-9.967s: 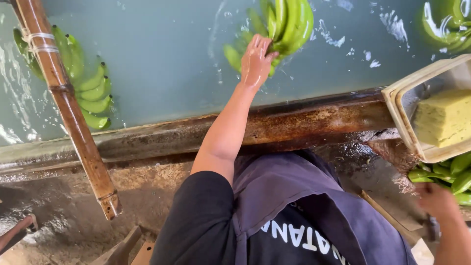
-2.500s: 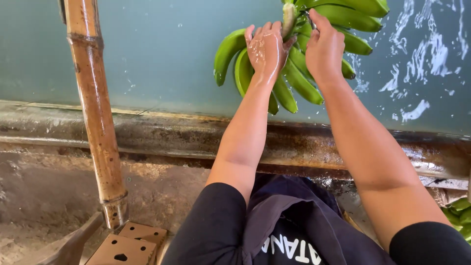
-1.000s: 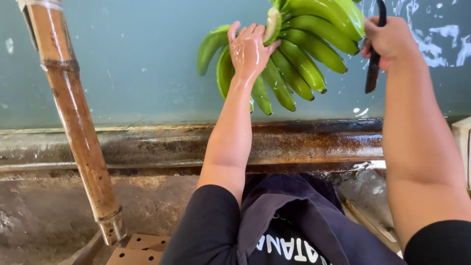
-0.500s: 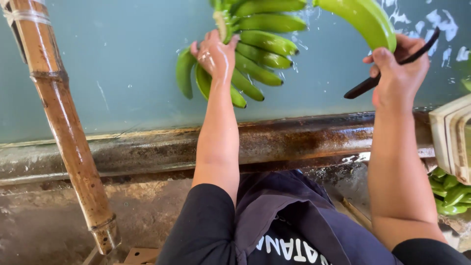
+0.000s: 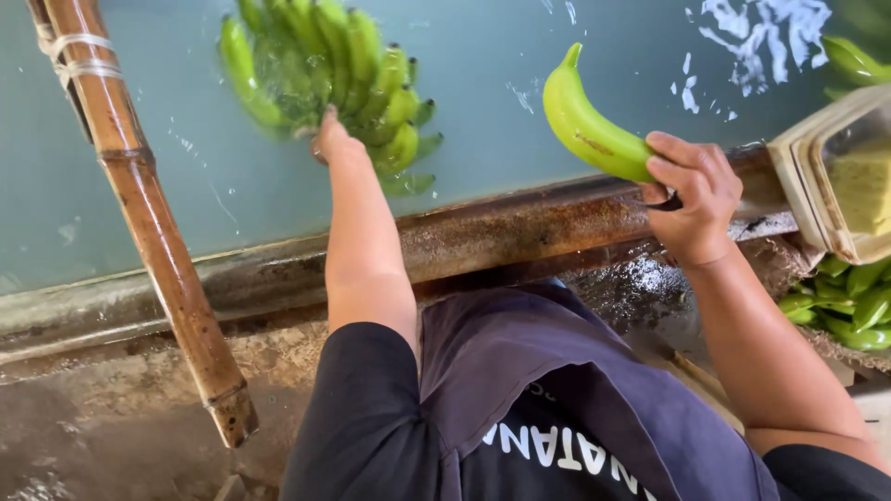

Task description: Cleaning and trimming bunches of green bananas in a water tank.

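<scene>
Filling the view: a tank of blue-green water point(image 5: 139, 186) ran across the top, edged by a rusty rim point(image 5: 501, 232).
Leaning pole: a bamboo pole point(image 5: 158, 250) slanted from the upper left down over the rim.
Person: a dark apron point(image 5: 557, 390) hung below the rim, both bare arms reaching out.
Floating bunch: a bunch of green bananas point(image 5: 343, 83) lay in the water, upper left of centre.
Side things: a pale plastic tub point(image 5: 798, 186) sat at the right edge, with loose green bananas point(image 5: 849, 306) heaped under it.
Lifted fruit: a single green banana point(image 5: 594, 134) was held over the rim, tip up, clear of the water.
Right hand point(image 5: 696, 199): fingers curled tight round the single green banana's lower end; a dark sliver showed under them, too small to identify.
Left hand point(image 5: 329, 139): at the bunch's near side, fingers blurred, so grip or mere touch could not be told.
Step, as judged: one fruit was apart from the bunch and the rest was being steadied.
Need, as judged: a firm hold on wet fruit, and care for whatever the right hand hid.
</scene>
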